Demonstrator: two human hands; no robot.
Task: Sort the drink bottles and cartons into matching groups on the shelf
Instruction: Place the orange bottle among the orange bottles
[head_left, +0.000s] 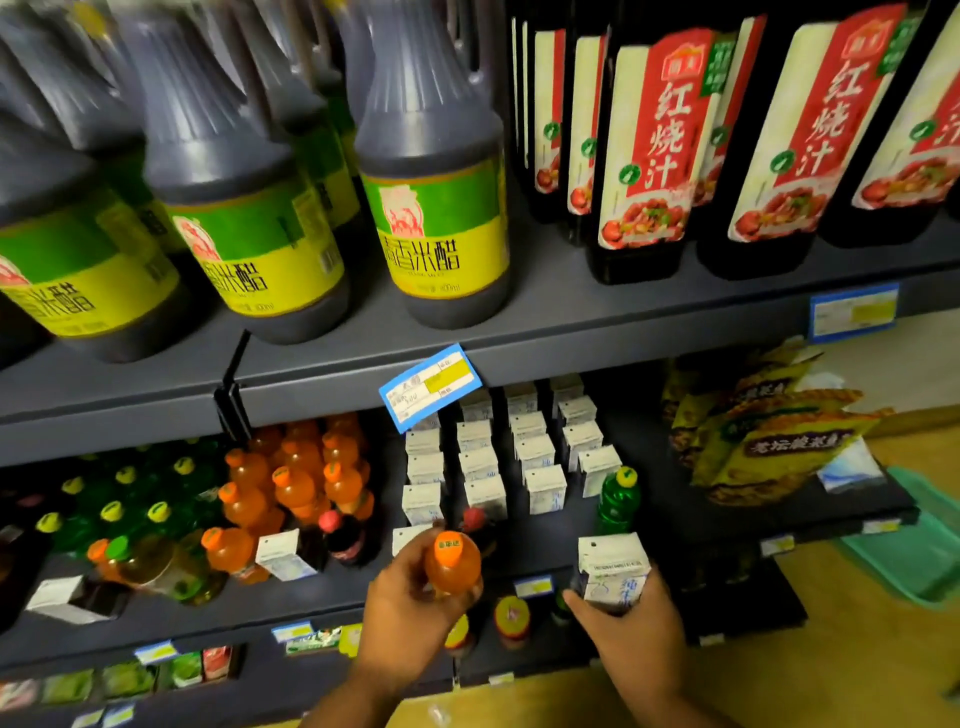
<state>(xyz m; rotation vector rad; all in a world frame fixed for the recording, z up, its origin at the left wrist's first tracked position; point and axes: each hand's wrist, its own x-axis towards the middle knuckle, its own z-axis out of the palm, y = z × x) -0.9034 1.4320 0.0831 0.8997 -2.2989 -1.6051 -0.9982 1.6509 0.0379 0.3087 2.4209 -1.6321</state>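
- Far left on the shelf (670, 499), the green bottles (111, 512) stand grouped, but a carton (62, 597) lies on its side in front of them; it looks misplaced.
- Next come the orange bottles (291, 478), packed close. At their front edge another stray carton (283, 556) leans beside a cola bottle (340, 535).
- The left hand (410, 608) has its fingers curled round an orange bottle (452, 566), held upright in front of the shelf, right of its group. It should go leftward. The easiest spot is probably the front of the orange cluster, set down base first so that it knocks over no neighbours.
- Behind the hands, the carton rows (519, 457) run back in neat files.
- A lone green bottle (618, 493) stands at the right end of those rows, out of place.
- The right hand (628, 618) grips a carton (613, 571) from below and behind, at the shelf's front. It likely belongs at the front of a carton file, square to the others.
- Moving one hand at a time would keep the arms from crossing.
- Snack bags (753, 436) fill the far right.
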